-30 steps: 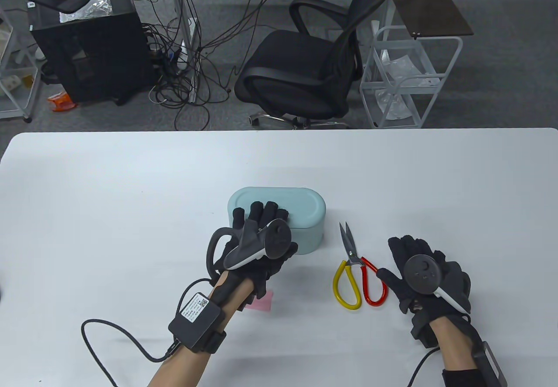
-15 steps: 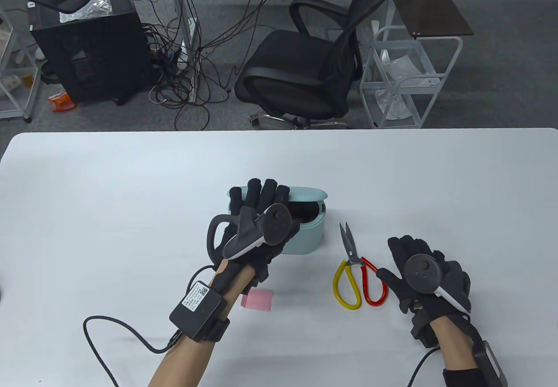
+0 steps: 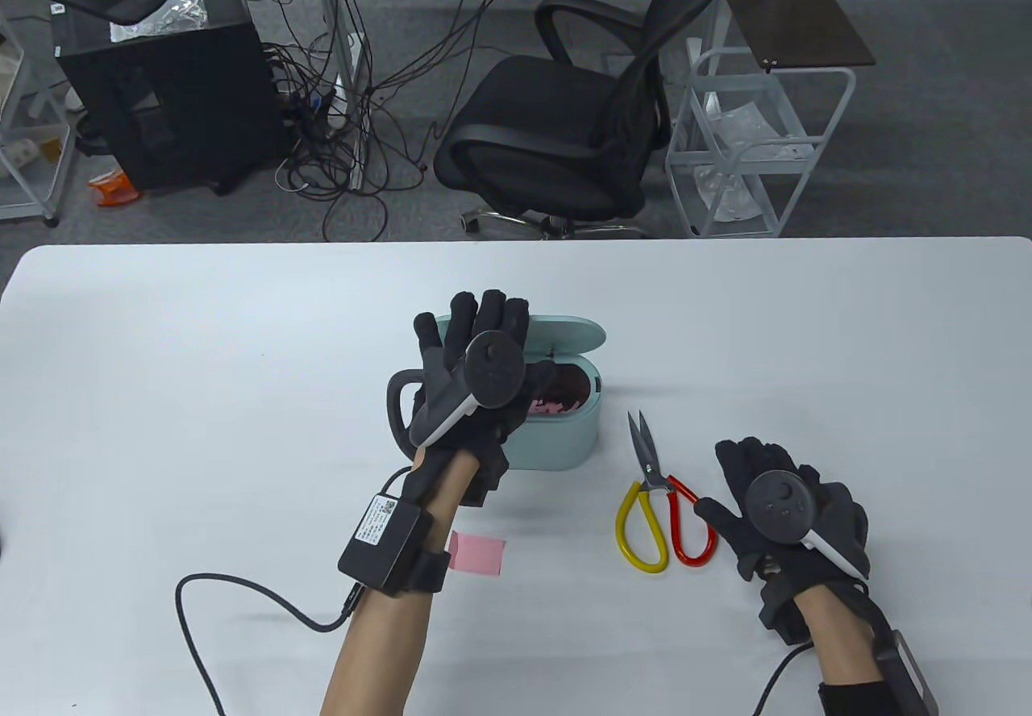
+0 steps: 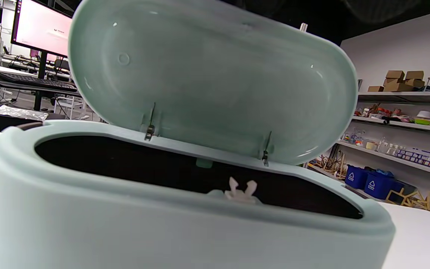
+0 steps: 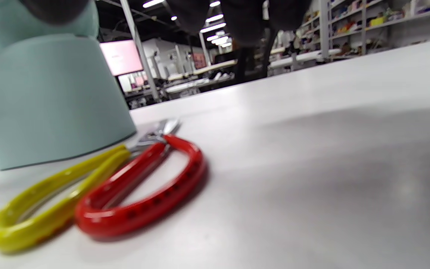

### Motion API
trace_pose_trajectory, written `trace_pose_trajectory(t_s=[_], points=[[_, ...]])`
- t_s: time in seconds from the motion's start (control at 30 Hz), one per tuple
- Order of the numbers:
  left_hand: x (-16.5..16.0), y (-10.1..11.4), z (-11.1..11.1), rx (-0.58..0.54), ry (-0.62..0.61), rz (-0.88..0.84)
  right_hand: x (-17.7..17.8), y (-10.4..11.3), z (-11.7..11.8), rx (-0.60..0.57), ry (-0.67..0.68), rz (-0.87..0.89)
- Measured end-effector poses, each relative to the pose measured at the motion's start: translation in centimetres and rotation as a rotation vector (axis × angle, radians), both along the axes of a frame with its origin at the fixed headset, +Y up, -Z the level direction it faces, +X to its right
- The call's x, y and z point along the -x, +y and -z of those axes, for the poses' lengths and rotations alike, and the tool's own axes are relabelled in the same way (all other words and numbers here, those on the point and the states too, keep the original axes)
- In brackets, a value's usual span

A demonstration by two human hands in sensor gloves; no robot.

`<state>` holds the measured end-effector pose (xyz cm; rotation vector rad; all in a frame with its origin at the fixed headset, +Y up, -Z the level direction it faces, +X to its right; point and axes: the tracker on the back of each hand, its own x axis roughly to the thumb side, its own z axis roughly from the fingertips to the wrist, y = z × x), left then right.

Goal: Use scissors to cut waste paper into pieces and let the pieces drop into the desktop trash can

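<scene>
Under my left hand (image 3: 476, 377) the trash can (image 3: 564, 442) lid (image 3: 556, 329) stands up — fingers straight; scissors (image 3: 657, 498) just beside my relaxed, empty right hand (image 3: 786, 510).

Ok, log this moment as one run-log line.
trash can: lid up, pink scraps inside | left hand: at lid, fingers straight | right hand: beside scissors, not gripping | pink paper: uncut on table
</scene>
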<state>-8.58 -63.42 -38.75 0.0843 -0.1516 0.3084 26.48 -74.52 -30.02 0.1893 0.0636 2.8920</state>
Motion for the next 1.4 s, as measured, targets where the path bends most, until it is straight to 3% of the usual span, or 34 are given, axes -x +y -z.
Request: trace_pose_trajectory(t_s=[0.2,0.4,0.6,0.73,0.87,1.03,1.4], points=[[1.5,-0.2,-0.7,-0.064,-0.045,-0.086,0.1,-0.1,0.0,0.000,0.009,-0.005],[5.1,-0.4,-3.4,-0.134,-0.052,-0.022,0.2,-0.1,0.0,0.008,0.006,-0.013],[8.3,-1.6,-6.2,-0.090,-0.041,0.072,0.2,-0.1,-0.1,0.007,-0.002,-0.010],[10.2,-3.8,-8.5,-0.048,-0.006,0.086,0.1,-0.1,-0.1,0.007,-0.009,-0.008],[11.7,-6.1,-9.8,0.077,0.037,0.101,0.1,-0.2,-0.1,0.015,-0.014,-0.013],[12.9,-8.3,-10.5,0.125,0.037,0.121,0.1,-0.2,-0.1,0.006,-0.022,-0.015],[13.4,-9.0,-10.3,0.149,0.041,0.095,2.3,1.3,-0.6,-0.093,0.007,-0.093]])
